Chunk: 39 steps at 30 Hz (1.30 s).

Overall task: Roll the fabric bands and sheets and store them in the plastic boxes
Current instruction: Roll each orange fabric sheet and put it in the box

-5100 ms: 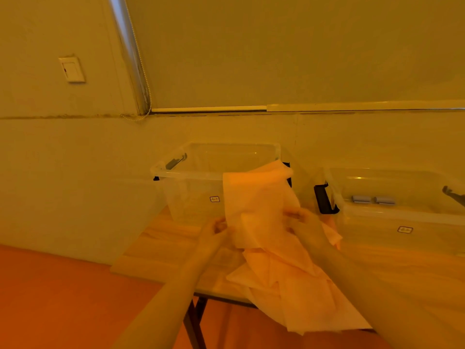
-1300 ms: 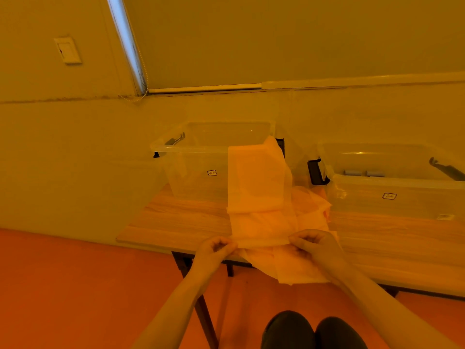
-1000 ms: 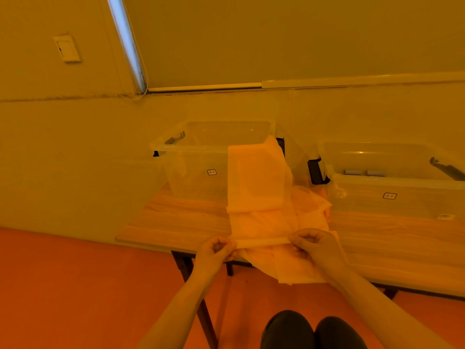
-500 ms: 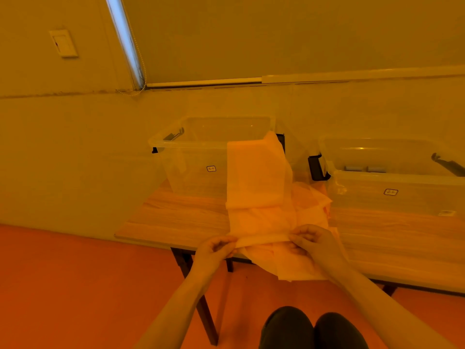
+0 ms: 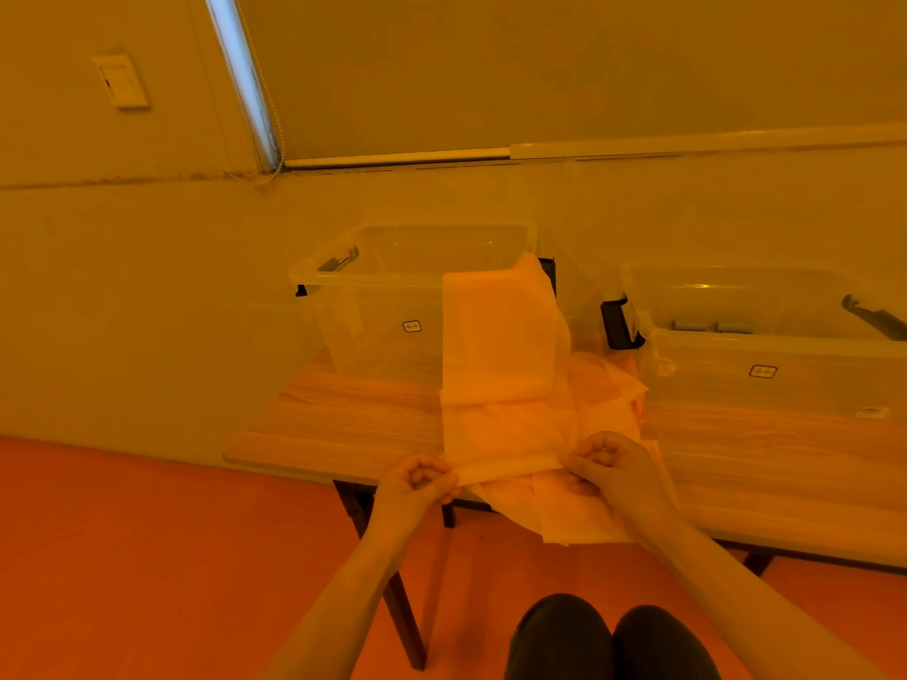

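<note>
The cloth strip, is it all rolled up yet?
Barely: both hands pinch a thin roll at the fabric strip's near end; the rest lies flat.

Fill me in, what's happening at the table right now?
A person is rolling a fabric sheet at the near edge of the table. The left hand and right hand each pinch one end of the narrow roll; the rest of the sheet drapes up against the left plastic box. More fabric lies underneath. The right plastic box stands alongside.
</note>
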Each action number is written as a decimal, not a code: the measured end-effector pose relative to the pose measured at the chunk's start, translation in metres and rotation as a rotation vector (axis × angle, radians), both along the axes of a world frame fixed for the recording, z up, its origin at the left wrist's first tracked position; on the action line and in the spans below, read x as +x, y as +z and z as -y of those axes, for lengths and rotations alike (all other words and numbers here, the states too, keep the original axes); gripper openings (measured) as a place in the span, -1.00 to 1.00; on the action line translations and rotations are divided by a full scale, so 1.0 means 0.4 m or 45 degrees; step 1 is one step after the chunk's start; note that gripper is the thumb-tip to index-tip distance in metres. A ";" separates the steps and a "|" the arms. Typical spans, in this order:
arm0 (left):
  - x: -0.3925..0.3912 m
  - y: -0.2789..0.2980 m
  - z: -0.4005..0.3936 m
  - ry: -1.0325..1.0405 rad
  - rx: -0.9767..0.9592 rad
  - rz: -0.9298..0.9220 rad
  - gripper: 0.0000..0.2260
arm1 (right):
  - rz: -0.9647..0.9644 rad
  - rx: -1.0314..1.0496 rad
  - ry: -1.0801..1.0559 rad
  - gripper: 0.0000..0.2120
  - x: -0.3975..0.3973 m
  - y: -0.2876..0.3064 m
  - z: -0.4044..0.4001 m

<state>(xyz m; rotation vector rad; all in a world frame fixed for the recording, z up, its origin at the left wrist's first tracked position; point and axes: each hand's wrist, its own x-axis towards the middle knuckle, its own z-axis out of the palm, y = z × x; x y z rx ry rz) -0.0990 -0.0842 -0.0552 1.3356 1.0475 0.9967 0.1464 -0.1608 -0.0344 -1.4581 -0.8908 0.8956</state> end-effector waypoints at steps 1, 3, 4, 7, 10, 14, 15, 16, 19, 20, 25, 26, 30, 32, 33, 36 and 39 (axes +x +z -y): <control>-0.001 0.001 -0.001 -0.005 0.000 -0.002 -0.92 | 0.003 0.000 0.004 -0.82 -0.001 0.000 0.000; -0.003 0.004 -0.003 -0.021 0.001 0.005 -0.92 | 0.031 -0.004 0.027 -0.82 -0.002 0.001 0.000; -0.002 0.007 -0.006 -0.026 0.002 0.009 -0.92 | 0.043 -0.005 0.044 -0.83 -0.003 0.005 0.000; 0.002 0.026 -0.022 -0.046 0.011 -0.026 -0.92 | 0.013 0.018 0.071 -0.82 -0.005 0.020 -0.002; 0.004 0.044 -0.042 -0.058 0.029 -0.089 -0.93 | 0.018 0.020 0.050 -0.83 0.000 0.033 -0.011; 0.015 0.067 -0.060 -0.095 0.018 -0.109 -0.91 | 0.025 0.025 0.050 -0.89 0.005 0.040 -0.030; 0.020 0.074 -0.063 -0.095 -0.003 -0.089 -0.90 | 0.018 0.034 0.047 -0.90 0.007 0.042 -0.035; 0.025 0.079 -0.068 -0.086 -0.029 -0.063 -0.89 | 0.010 0.039 0.038 -0.91 0.010 0.043 -0.039; 0.031 0.078 -0.073 -0.055 -0.077 -0.033 -0.89 | -0.042 0.042 0.010 -0.88 0.016 0.032 -0.049; 0.030 0.071 -0.075 -0.040 -0.079 -0.043 -0.91 | -0.075 0.044 -0.003 -0.87 0.016 0.024 -0.050; 0.028 0.054 -0.082 -0.003 -0.027 -0.094 -0.97 | -0.137 0.066 -0.046 -0.83 0.017 -0.001 -0.058; 0.027 0.051 -0.084 -0.013 -0.004 -0.104 -0.94 | -0.146 0.074 -0.040 -0.83 0.020 -0.002 -0.059; 0.011 0.042 -0.088 -0.124 0.042 -0.112 -0.92 | -0.169 0.071 0.049 -0.89 0.031 -0.003 -0.056; 0.004 0.039 -0.090 -0.157 0.018 -0.083 -0.90 | -0.188 0.073 0.090 -0.90 0.034 -0.006 -0.056; 0.003 0.038 -0.090 -0.154 0.000 -0.072 -0.86 | -0.203 0.071 0.102 -0.90 0.035 -0.007 -0.056; 0.001 0.037 -0.090 -0.153 -0.041 -0.051 -0.78 | -0.200 0.055 0.122 -0.87 0.038 -0.005 -0.052; -0.002 0.033 -0.093 -0.160 -0.072 -0.023 -0.79 | -0.161 0.044 0.138 -0.85 0.038 -0.002 -0.047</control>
